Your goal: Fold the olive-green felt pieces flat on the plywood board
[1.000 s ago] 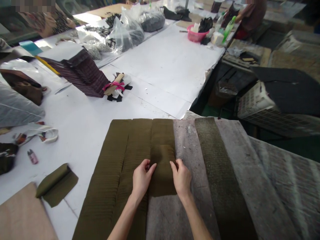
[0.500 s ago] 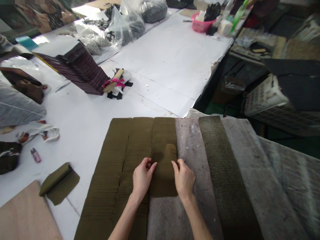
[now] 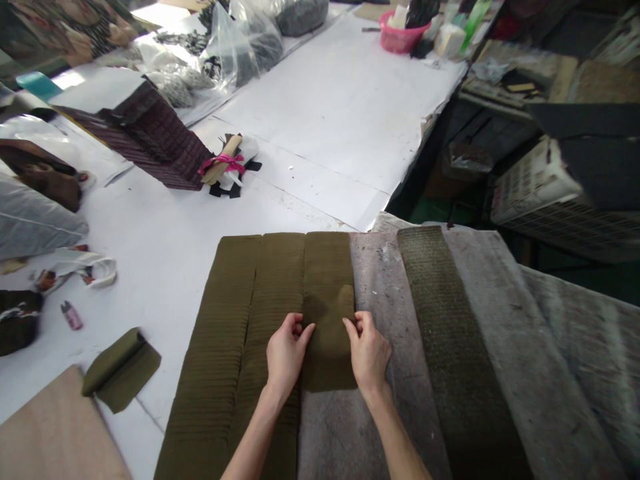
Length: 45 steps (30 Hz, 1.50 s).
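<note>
An olive fabric piece (image 3: 329, 360) lies at the lower end of the third column of olive pieces (image 3: 325, 257). My left hand (image 3: 287, 350) pinches its left edge between thumb and fingers, and my right hand (image 3: 369, 350) pinches its right edge. Left of my hands, two long columns of overlapping olive pieces (image 3: 210, 347) cover the grey board (image 3: 370, 427). To the right, a dark ribbed strip (image 3: 450, 320) runs down the same board.
On the white table (image 3: 320, 133) stand a maroon stack (image 3: 150, 140), a pink-tied bundle (image 3: 225, 167) and a pink basket (image 3: 400, 37). A folded olive piece (image 3: 123, 370) and a wooden board (image 3: 60, 433) lie at left. White crates (image 3: 535, 177) stand at right.
Both hands keep their pinch on the olive piece and have barely moved. The view has shifted slightly, and the lighter patch near the piece's upper right looks smaller.
</note>
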{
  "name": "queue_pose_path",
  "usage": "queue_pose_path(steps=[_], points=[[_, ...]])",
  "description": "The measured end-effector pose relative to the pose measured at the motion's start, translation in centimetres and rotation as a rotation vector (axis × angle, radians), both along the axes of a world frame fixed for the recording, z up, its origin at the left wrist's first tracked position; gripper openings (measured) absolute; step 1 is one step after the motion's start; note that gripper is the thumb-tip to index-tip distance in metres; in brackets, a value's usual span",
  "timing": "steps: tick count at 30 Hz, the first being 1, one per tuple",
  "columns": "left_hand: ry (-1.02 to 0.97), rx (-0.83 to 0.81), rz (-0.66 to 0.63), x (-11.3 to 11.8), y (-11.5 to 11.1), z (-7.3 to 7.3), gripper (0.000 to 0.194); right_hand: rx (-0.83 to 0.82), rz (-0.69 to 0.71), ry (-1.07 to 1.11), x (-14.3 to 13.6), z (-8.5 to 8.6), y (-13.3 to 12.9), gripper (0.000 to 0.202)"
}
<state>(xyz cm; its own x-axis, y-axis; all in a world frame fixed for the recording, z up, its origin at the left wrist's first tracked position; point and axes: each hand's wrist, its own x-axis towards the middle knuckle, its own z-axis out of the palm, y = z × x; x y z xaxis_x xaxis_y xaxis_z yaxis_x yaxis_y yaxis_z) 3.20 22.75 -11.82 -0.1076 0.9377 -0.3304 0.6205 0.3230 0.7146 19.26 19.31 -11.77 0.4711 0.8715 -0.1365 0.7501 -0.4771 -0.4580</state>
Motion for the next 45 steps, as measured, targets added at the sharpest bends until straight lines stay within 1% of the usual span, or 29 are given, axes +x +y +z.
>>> queue_pose_path(steps=[3,6,10,15,24,32,38,45], points=[[0.085,0.001,-0.038,0.12,0.14,0.21,0.026,-0.03,0.013,-0.017,0.02,-0.03,0.17,0.035],[0.154,-0.004,-0.074,0.31,0.23,0.52,0.029,-0.05,0.023,-0.043,0.0,0.1,0.28,0.034],[0.191,0.017,-0.126,0.41,0.19,0.59,0.034,-0.08,0.051,-0.084,-0.01,0.22,0.37,0.032],[0.223,0.024,-0.16,0.38,0.19,0.48,0.034,-0.103,0.063,-0.11,-0.01,0.16,0.43,0.031],[0.223,0.016,-0.183,0.43,0.4,0.81,0.037,-0.081,0.077,-0.109,-0.07,0.42,0.43,0.03],[0.179,0.011,-0.177,0.27,0.46,0.46,0.041,-0.064,0.063,-0.078,0.01,0.14,0.33,0.031],[0.1,0.0,-0.15,0.09,0.56,-0.02,0.044,-0.055,0.046,-0.065,0.01,0.38,0.18,0.031],[0.176,-0.004,-0.193,0.37,0.36,0.38,0.042,-0.082,0.054,-0.06,0.06,0.34,0.3,0.03]])
